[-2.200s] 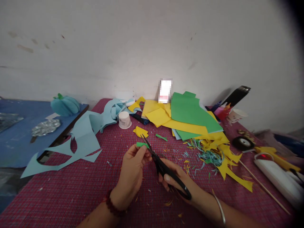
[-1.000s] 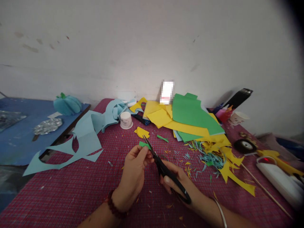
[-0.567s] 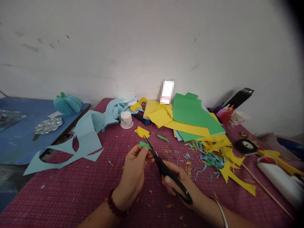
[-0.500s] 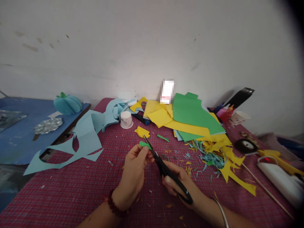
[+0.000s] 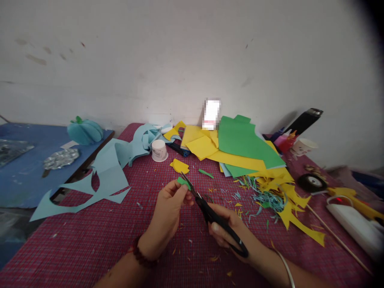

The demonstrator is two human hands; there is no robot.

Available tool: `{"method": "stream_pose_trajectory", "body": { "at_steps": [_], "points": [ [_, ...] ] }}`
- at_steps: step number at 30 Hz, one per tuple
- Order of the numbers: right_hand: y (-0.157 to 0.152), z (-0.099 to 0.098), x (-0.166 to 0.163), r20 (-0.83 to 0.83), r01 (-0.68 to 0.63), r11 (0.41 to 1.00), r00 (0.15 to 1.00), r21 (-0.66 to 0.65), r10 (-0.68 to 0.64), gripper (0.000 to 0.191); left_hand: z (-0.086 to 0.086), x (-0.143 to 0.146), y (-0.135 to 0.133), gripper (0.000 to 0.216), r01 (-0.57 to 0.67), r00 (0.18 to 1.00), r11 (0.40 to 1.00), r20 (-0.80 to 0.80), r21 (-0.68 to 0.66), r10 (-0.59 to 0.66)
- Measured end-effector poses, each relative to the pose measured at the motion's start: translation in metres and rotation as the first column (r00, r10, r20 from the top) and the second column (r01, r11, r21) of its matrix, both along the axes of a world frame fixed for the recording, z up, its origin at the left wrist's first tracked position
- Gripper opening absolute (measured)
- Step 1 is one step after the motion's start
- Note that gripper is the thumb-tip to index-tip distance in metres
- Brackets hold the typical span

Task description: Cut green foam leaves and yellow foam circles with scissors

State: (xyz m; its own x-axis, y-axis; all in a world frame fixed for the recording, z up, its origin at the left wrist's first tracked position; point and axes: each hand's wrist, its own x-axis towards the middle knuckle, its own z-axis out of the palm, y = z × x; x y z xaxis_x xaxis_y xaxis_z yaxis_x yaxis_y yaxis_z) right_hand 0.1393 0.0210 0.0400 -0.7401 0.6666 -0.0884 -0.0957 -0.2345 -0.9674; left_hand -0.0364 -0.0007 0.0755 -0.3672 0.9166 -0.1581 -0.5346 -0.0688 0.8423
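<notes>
Between the thumb and fingers of my left hand (image 5: 169,214) is a small piece of green paper (image 5: 183,182), partly covered by the fingers. My right hand (image 5: 229,228) grips a pair of black-handled scissors (image 5: 207,210), its blades pointing up and left. The blade tips lie at the green paper; I cannot tell how far apart they are. Just beyond the tips sits a small yellow paper cut-out (image 5: 180,166) on the checked cloth (image 5: 99,244). A thin green paper strip (image 5: 206,173) lies to its right.
Green sheets (image 5: 240,138), yellow sheets (image 5: 202,147) and paper scraps (image 5: 270,200) spread over the right side. Cut light-blue paper (image 5: 109,172) and an upturned paper cup (image 5: 159,151) are at left. A lit phone (image 5: 211,115) leans on the wall. A thin stick (image 5: 339,240) lies far right.
My right hand and the scissor handles have moved slightly right and down. The left hand has shifted slightly left, still pinching the green paper.
</notes>
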Motion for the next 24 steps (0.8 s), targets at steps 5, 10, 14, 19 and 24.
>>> {"method": "stream_pose_trajectory", "body": {
  "at_steps": [5, 10, 14, 19, 24],
  "points": [
    [0.001, -0.003, 0.003, 0.014, 0.002, 0.999, 1.0, 0.037, -0.003, 0.051, -0.002, -0.005, 0.0, 0.013, 0.048, 0.998, 0.999, -0.045, -0.007, -0.048],
    [0.0, 0.006, 0.004, 0.02, -0.012, 0.999, 1.0, 0.042, 0.011, 0.049, -0.003, -0.008, 0.002, 0.013, 0.074, 0.995, 0.997, -0.063, -0.013, -0.074],
    [0.003, 0.014, 0.003, 0.047, -0.025, 0.996, 0.999, 0.085, 0.021, 0.049, -0.002, -0.011, 0.001, 0.014, 0.095, 0.992, 0.995, -0.084, -0.042, -0.099],
    [0.008, 0.018, 0.006, 0.119, -0.057, 0.996, 0.992, 0.067, 0.049, 0.055, 0.002, -0.016, 0.002, 0.014, 0.131, 0.982, 0.987, -0.127, -0.097, -0.143],
    [0.011, 0.011, 0.008, 0.143, -0.09, 0.996, 0.986, 0.024, 0.085, 0.063, -0.001, -0.017, 0.002, 0.013, 0.135, 0.978, 0.985, -0.145, -0.107, -0.15]
  ]
}}
